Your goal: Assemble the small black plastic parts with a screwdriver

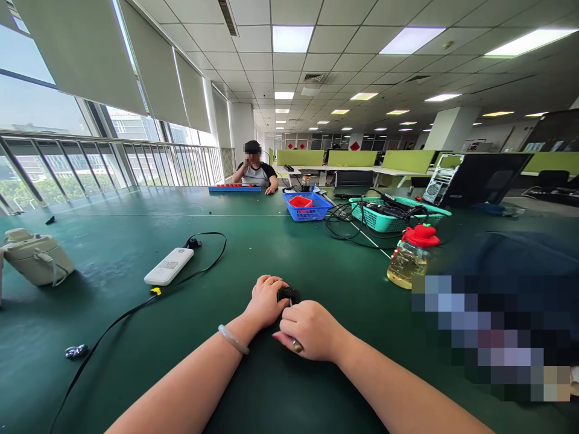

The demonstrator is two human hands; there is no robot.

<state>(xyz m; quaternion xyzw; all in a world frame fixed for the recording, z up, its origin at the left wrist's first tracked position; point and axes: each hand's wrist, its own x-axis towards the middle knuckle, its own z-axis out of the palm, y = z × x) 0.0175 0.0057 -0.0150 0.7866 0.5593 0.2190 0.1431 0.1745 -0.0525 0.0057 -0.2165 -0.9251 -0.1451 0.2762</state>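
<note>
Both my hands rest together on the green table (pixel 136 265) near its front middle. My left hand (pixel 266 301) curls its fingers around a small black object (pixel 288 294), and a pale bangle sits on that wrist. My right hand (pixel 310 330), with a ring on one finger, is closed beside it, its fingertips touching the same black object. Most of the object is hidden between the fingers, so I cannot make out what it is.
A white power bank (pixel 169 266) with a black cable (pixel 136 310) lies to the left, a cream bag (pixel 36 256) at far left. A red-capped bottle (pixel 411 256) stands right. Blue basket (pixel 307 208), teal basket (pixel 389 214) and a seated person (pixel 256 172) are beyond.
</note>
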